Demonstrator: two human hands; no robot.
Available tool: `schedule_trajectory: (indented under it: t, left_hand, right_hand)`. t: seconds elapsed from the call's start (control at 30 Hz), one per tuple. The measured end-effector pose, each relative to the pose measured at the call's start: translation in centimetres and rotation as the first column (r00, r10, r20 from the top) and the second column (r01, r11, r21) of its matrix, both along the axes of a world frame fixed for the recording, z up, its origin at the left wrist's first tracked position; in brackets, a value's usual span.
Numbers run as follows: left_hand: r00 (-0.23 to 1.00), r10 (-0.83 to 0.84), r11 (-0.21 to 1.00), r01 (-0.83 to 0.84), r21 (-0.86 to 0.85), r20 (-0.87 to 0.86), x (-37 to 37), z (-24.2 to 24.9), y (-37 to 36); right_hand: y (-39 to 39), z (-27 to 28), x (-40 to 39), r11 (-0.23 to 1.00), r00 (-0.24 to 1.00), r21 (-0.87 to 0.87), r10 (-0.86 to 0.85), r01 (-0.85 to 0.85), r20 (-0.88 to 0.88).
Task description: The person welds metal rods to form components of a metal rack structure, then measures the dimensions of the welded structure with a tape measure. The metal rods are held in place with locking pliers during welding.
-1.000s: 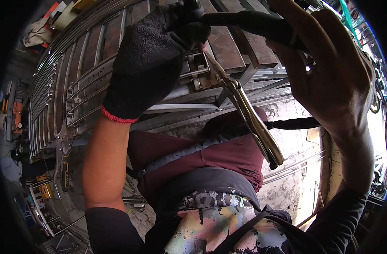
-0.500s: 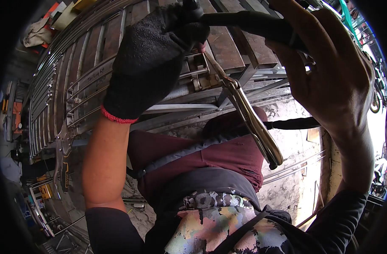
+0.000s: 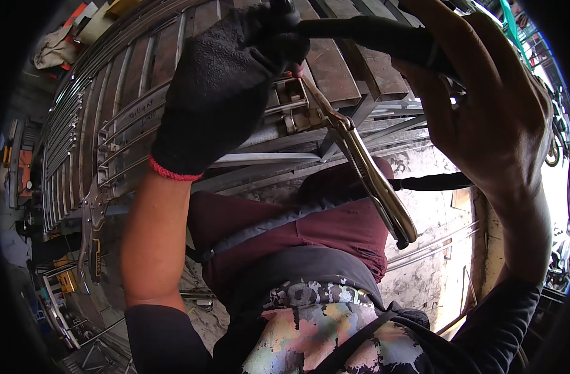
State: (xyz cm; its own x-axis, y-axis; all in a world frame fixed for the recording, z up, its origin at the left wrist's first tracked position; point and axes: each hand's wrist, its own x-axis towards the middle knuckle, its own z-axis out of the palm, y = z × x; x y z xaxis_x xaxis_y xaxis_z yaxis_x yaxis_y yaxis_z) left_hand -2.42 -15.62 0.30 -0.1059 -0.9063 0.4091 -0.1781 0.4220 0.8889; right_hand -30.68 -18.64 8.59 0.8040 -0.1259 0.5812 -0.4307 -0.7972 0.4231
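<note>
My right hand is bare and curls its fingers around the dark handle of what looks like a welding torch. The torch head reaches across to my left hand, which wears a black coated glove with a red cuff. The left fingers are bent together beside the torch head; what they grip is hidden. One bare fingertip shows through the glove. Just below it, locking pliers are clamped near a small metal fitting, their handles hanging toward my lap.
A slatted metal bench carries long rods and a flat bar with handwriting. Another clamp grips its left side. A dark cable runs past my legs. Metal frames stand on the floor at lower left.
Both hands and the pliers keep almost the same place. A small orange spot shows more clearly on the metal under my left fingertips.
</note>
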Motion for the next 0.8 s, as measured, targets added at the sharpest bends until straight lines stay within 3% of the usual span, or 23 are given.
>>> schedule_trajectory:
  t: [0.07,0.17,0.27,0.4,0.5,0.53,0.63,0.73,0.8]
  left_hand:
    - [0.971,0.101,0.995,-0.095,-0.037,0.218,0.0,0.6,0.2]
    - [0.991,0.047,0.999,-0.046,-0.006,0.124,0.5,0.1,-0.1]
    - [0.995,-0.057,0.997,0.061,0.052,-0.077,0.8,-0.4,-0.4]
    - [0.982,0.159,0.987,-0.156,-0.031,0.107,-0.8,0.7,1.1]
    - [0.987,-0.036,0.998,0.043,-0.042,0.155,0.8,0.2,-0.1]
    - [0.973,-0.003,0.998,0.018,-0.066,0.23,0.5,0.6,0.0]
    - [0.97,0.081,0.994,-0.062,-0.089,0.228,-0.2,0.9,0.5]
    - [0.917,0.163,0.966,-0.073,-0.249,0.363,-0.5,1.5,0.7]
    - [0.97,0.158,0.956,-0.104,-0.275,0.184,-0.9,0.8,0.8]
  right_hand:
    - [0.0,0.1,0.0,1.0,1.0,0.002,0.0,0.0,0.001]
    - [0.0,0.1,0.0,1.0,1.0,0.001,0.002,-0.002,-0.003]
    - [0.1,0.1,-0.2,1.0,1.0,0.003,0.001,-0.001,-0.003]
    - [0.3,0.1,-0.2,1.0,1.0,0.006,-0.003,0.004,-0.006]
    - [0.3,0.2,-0.2,1.0,1.0,0.005,-0.002,0.002,-0.003]
    - [0.3,0.2,-0.2,1.0,1.0,0.006,-0.001,0.001,-0.004]
    - [0.3,0.3,-0.3,1.0,1.0,0.005,-0.004,0.004,-0.002]
    - [0.3,0.5,-0.5,1.0,1.0,0.004,-0.006,0.006,-0.001]
    - [0.3,0.7,-0.7,1.0,1.0,0.002,-0.01,0.01,-0.005]
